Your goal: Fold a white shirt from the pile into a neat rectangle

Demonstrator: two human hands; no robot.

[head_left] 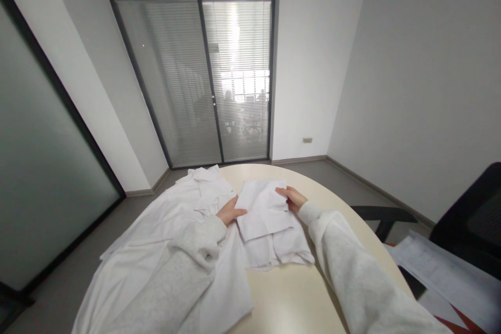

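Loosely folded white garment (270,224), rumpled, pinched at both sides.

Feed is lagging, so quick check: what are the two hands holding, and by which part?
Both hold the folded white cloth: left hand at its left edge, right hand pinching its upper right corner.

Soft, even daylight through the blinds (238,78) — mild glare there, edges wide-angle warped.
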